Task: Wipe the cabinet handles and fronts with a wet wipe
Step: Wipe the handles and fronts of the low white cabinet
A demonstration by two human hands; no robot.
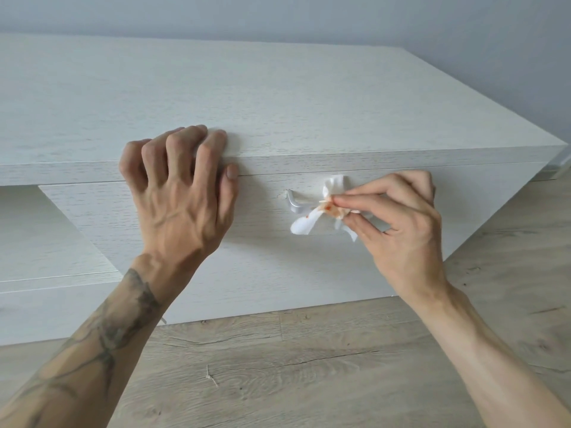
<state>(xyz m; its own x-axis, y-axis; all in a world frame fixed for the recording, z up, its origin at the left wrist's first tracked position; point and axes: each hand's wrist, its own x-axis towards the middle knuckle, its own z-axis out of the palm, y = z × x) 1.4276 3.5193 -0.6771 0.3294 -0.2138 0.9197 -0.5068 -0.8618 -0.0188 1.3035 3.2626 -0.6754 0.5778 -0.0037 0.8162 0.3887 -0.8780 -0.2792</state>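
A low white wood-grain cabinet (278,97) stands against the wall. Its drawer front (262,267) carries a silver metal handle (293,202), of which only the left end shows. My right hand (398,223) pinches a crumpled white wet wipe (304,223) with orange-red stains and holds it wrapped on the handle's right part. My left hand (179,186) rests on the cabinet's front top edge, fingers bent over the top and thumb against the gap above the drawer.
An open shelf recess (46,236) lies left of the drawer. Light wood-look flooring (309,366) runs in front of and to the right of the cabinet. A grey wall (309,20) is behind it.
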